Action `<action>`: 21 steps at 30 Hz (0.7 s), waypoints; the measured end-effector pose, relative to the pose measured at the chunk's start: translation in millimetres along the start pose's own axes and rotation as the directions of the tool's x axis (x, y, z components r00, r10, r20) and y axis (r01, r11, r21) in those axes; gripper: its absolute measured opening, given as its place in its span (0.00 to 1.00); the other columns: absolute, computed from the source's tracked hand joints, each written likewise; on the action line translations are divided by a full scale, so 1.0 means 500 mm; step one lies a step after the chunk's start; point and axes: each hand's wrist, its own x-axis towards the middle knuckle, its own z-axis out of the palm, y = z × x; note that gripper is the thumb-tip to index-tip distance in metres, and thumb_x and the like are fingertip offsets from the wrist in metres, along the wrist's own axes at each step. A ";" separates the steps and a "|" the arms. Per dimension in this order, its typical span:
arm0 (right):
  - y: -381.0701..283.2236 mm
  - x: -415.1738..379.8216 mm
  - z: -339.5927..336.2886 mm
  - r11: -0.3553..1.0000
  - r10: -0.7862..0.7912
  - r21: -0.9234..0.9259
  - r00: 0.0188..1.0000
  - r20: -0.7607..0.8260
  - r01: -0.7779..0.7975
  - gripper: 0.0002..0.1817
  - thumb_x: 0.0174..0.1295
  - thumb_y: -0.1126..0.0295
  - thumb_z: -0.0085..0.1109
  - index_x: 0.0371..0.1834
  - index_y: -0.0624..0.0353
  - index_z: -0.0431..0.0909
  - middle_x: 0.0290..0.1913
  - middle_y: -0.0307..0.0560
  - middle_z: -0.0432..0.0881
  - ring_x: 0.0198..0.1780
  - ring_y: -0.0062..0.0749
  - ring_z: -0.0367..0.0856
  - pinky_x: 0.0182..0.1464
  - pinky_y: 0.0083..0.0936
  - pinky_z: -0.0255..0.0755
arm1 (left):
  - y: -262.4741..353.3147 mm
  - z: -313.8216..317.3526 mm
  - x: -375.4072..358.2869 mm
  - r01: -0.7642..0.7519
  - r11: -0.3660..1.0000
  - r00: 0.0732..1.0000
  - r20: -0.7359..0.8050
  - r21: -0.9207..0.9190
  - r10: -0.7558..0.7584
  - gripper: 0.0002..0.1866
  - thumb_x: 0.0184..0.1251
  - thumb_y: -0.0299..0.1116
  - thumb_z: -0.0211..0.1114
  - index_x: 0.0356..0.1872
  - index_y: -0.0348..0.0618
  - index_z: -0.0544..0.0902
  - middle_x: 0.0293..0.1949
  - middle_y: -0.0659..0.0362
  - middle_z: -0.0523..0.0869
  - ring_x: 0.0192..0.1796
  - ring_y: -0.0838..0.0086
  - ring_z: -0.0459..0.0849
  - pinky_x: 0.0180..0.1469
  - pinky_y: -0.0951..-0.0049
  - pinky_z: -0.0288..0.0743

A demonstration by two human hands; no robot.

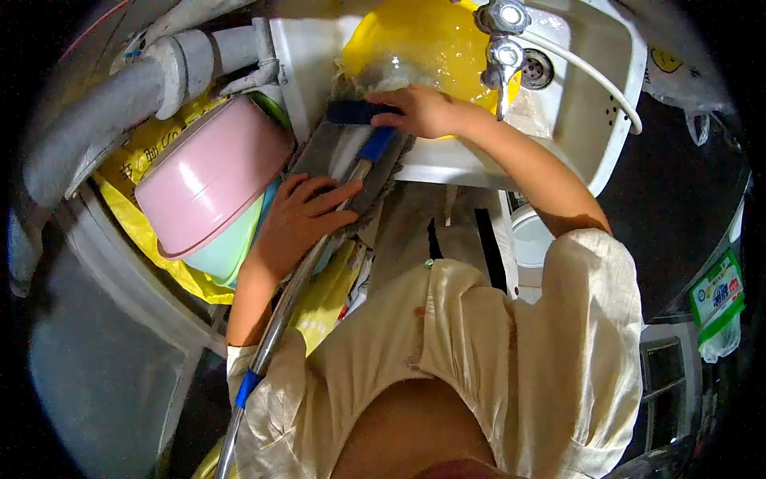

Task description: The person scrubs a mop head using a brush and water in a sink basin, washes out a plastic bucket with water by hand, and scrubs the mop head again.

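A flat mop head (345,148) with a grey fringe rests across the sink's front left edge, its far end at a yellow basin (423,48) of water. My right hand (419,112) is closed on the mop head's dark blue end, near the blue joint of the pole. Its fingertips are partly hidden against the cloth. Spread over the near part of the mop, my left hand (307,215) lies with its fingers apart beside the metal pole (291,299). The pole slants down to the lower left past my left forearm.
The white sink (614,120) has a metal faucet (504,56), a white hose (590,72) and a drain (537,69). Stacked basins, a pink one (215,176) on top, stand left beside grey pipes (120,120). A white bucket (531,239) sits below the sink.
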 end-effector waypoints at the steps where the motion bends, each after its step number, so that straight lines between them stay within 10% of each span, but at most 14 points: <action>1: 0.007 0.000 0.002 1.000 0.007 0.002 1.000 0.003 -0.007 0.21 0.66 0.59 0.54 0.59 0.56 0.75 0.48 0.59 0.81 0.48 0.50 0.81 0.52 0.35 0.72 | 0.004 0.002 -0.002 -0.003 1.000 1.000 0.003 -0.006 0.003 0.13 0.56 0.33 0.56 0.43 0.54 0.82 0.65 0.66 0.73 0.61 0.62 0.71 0.65 0.55 0.58; 5: 0.077 0.033 -0.010 0.993 -0.007 0.115 0.999 0.053 0.001 0.24 0.65 0.56 0.56 0.61 0.55 0.72 0.47 0.58 0.82 0.48 0.52 0.79 0.52 0.34 0.73 | 0.000 0.000 -0.004 0.028 0.999 0.999 0.025 0.037 -0.029 0.14 0.57 0.33 0.55 0.44 0.54 0.81 0.66 0.67 0.72 0.65 0.60 0.69 0.68 0.51 0.56; 7: 0.134 0.010 0.014 0.982 -0.061 -0.188 0.933 -0.356 -0.007 0.23 0.64 0.56 0.56 0.59 0.56 0.73 0.44 0.58 0.82 0.48 0.54 0.79 0.51 0.36 0.73 | 0.006 0.001 -0.008 0.025 0.999 0.999 0.036 0.031 -0.026 0.14 0.57 0.33 0.55 0.44 0.54 0.81 0.66 0.68 0.71 0.66 0.60 0.69 0.69 0.50 0.55; 13: 0.223 -0.121 -0.001 0.797 0.392 -0.230 0.768 -0.506 -0.559 0.23 0.65 0.55 0.51 0.59 0.54 0.68 0.35 0.60 0.83 0.36 0.55 0.83 0.36 0.49 0.76 | 0.001 0.017 -0.022 0.089 0.985 0.995 -0.019 -0.148 -0.093 0.13 0.58 0.31 0.56 0.45 0.53 0.80 0.67 0.65 0.71 0.67 0.58 0.69 0.70 0.52 0.55; 15: 0.099 -0.191 -0.073 0.711 0.558 -0.122 0.662 -0.500 -0.692 0.25 0.64 0.58 0.52 0.63 0.53 0.66 0.32 0.63 0.82 0.33 0.57 0.82 0.35 0.49 0.75 | -0.004 0.019 -0.030 0.096 0.855 0.971 -0.143 -0.509 -0.194 0.16 0.60 0.30 0.59 0.50 0.51 0.79 0.64 0.53 0.74 0.64 0.50 0.72 0.66 0.54 0.63; 19: 0.122 -0.343 -0.066 0.719 0.520 0.007 0.530 -0.670 -0.695 0.32 0.62 0.65 0.54 0.70 0.54 0.57 0.33 0.66 0.82 0.33 0.61 0.81 0.37 0.51 0.74 | -0.067 0.119 -0.022 -0.110 0.954 0.860 -0.508 -0.278 -0.049 0.25 0.51 0.20 0.64 0.54 0.41 0.75 0.63 0.48 0.74 0.61 0.56 0.75 0.64 0.64 0.66; 21: 0.114 -0.380 -0.081 0.682 0.581 0.091 0.462 -0.670 -0.726 0.34 0.61 0.70 0.52 0.72 0.55 0.53 0.39 0.68 0.81 0.40 0.65 0.80 0.46 0.50 0.74 | 0.008 0.049 -0.027 0.035 0.800 0.730 -0.531 -0.599 -0.430 0.22 0.56 0.21 0.64 0.54 0.37 0.73 0.55 0.50 0.78 0.55 0.63 0.78 0.59 0.70 0.70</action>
